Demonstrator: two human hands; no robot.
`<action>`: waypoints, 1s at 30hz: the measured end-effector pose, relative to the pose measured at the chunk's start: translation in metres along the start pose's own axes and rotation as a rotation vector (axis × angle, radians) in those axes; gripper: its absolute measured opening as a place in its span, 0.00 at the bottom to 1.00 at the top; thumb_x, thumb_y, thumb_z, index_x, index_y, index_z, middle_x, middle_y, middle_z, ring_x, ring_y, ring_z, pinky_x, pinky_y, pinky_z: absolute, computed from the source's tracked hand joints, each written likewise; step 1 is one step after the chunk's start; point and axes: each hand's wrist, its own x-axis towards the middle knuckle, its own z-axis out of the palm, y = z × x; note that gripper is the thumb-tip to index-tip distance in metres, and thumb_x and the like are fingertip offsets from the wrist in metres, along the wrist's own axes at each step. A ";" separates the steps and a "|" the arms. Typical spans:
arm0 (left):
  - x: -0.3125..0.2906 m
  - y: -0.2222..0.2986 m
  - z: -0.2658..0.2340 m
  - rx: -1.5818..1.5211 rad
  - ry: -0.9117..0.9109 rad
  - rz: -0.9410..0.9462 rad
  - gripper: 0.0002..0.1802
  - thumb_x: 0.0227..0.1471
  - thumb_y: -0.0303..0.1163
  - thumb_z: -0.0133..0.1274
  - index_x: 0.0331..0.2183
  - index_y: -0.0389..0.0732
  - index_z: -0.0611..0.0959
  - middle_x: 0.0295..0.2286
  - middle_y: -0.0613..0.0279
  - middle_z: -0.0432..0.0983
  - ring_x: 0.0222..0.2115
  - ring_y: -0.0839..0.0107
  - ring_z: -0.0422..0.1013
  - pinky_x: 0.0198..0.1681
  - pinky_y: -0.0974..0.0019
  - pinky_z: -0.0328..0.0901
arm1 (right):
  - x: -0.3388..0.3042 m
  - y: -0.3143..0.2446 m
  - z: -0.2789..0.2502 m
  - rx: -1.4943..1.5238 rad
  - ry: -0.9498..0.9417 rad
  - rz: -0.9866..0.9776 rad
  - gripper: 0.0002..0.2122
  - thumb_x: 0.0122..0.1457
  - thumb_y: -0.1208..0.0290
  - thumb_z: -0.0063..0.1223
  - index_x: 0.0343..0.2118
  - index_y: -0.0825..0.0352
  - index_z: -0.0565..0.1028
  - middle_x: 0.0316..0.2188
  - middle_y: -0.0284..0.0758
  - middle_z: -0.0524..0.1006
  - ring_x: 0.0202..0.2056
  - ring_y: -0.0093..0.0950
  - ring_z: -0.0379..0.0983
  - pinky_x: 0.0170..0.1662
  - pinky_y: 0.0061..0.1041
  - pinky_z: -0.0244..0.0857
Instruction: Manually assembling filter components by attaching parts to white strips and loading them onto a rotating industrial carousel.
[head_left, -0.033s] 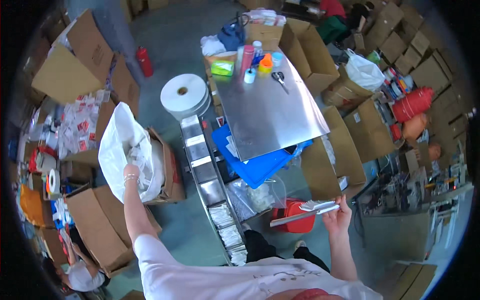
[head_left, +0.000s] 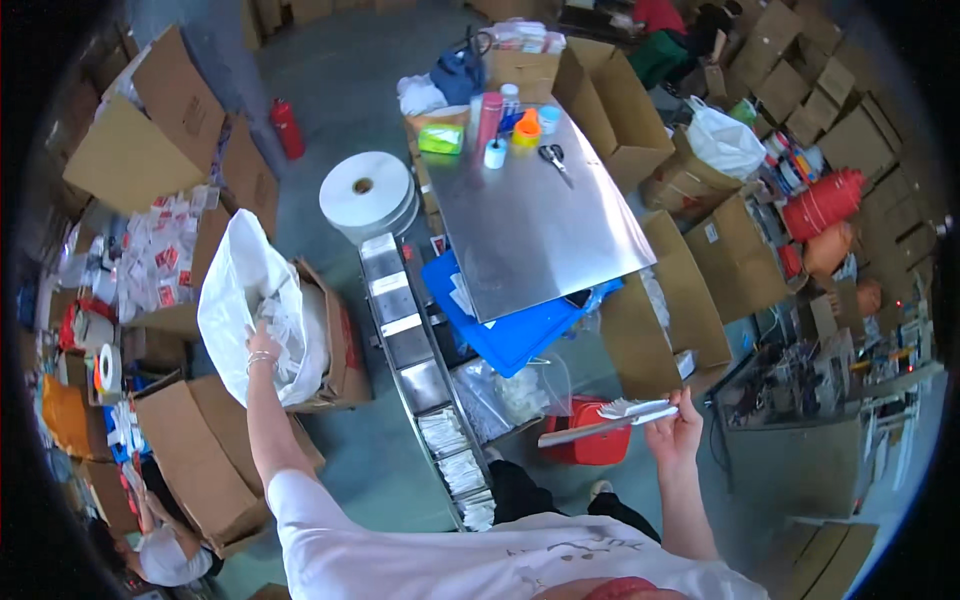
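Grey floor (head_left: 330,90) surrounded the metal table (head_left: 550,240) in the head view. Scissors (head_left: 558,163) lay on its top. Between the hands stood a metal track (head_left: 412,345) and a red bin (head_left: 592,452). Left hand (head_left: 262,345): inside a white bag (head_left: 225,310), among white packets (head_left: 290,335); finger closure could not be determined. Right hand (head_left: 680,430): fingers closed on white slips (head_left: 635,410) near the bin.

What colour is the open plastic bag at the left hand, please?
The plastic bag is white, clearest in the head view.
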 end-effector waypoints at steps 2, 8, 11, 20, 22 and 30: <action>-0.001 0.074 -0.039 -0.355 0.229 -0.133 0.42 0.42 0.42 0.57 0.56 0.36 0.59 0.51 0.36 0.59 0.52 0.42 0.57 0.55 0.54 0.55 | -0.016 0.002 0.000 -0.039 -0.020 -0.041 0.16 0.63 0.61 0.39 0.24 0.66 0.73 0.15 0.32 0.68 0.11 0.24 0.54 0.19 0.25 0.50; -0.189 0.295 -0.333 -1.641 0.515 -0.101 0.17 0.51 0.29 0.53 0.43 0.33 0.75 0.36 0.57 0.74 0.37 0.72 0.70 0.42 0.71 0.65 | -0.026 -0.063 -0.020 0.038 -0.357 -0.041 0.12 0.64 0.66 0.37 0.44 0.65 0.70 0.43 0.34 0.73 0.47 0.28 0.67 0.54 0.32 0.57; -0.306 0.397 -0.386 -1.825 0.030 0.374 0.14 0.53 0.27 0.52 0.43 0.40 0.78 0.41 0.66 0.74 0.35 0.79 0.70 0.42 0.75 0.65 | -0.036 -0.105 -0.015 -0.068 -0.170 -0.110 0.11 0.62 0.64 0.43 0.30 0.64 0.74 0.26 0.30 0.75 0.27 0.22 0.69 0.33 0.22 0.59; -0.556 0.585 -0.446 -2.365 0.227 0.348 0.19 0.60 0.35 0.39 0.45 0.32 0.75 0.48 0.54 0.69 0.51 0.67 0.63 0.56 0.64 0.55 | -0.078 -0.197 -0.067 -0.522 -0.615 -0.104 0.10 0.62 0.67 0.44 0.31 0.69 0.71 0.26 0.36 0.72 0.25 0.25 0.68 0.27 0.23 0.63; -0.608 0.607 -0.440 -2.536 0.322 0.178 0.18 0.60 0.34 0.39 0.41 0.31 0.77 0.46 0.50 0.71 0.50 0.64 0.65 0.56 0.62 0.55 | -0.103 -0.218 -0.095 -0.668 -0.748 -0.133 0.08 0.61 0.69 0.45 0.32 0.70 0.70 0.28 0.36 0.71 0.25 0.25 0.68 0.27 0.24 0.65; -0.844 0.626 -0.430 -2.660 0.802 -0.149 0.16 0.59 0.38 0.42 0.36 0.36 0.79 0.41 0.56 0.75 0.47 0.69 0.67 0.53 0.65 0.56 | -0.202 -0.247 -0.146 -0.824 -1.699 0.066 0.05 0.58 0.73 0.49 0.31 0.70 0.72 0.27 0.39 0.69 0.26 0.28 0.66 0.26 0.23 0.64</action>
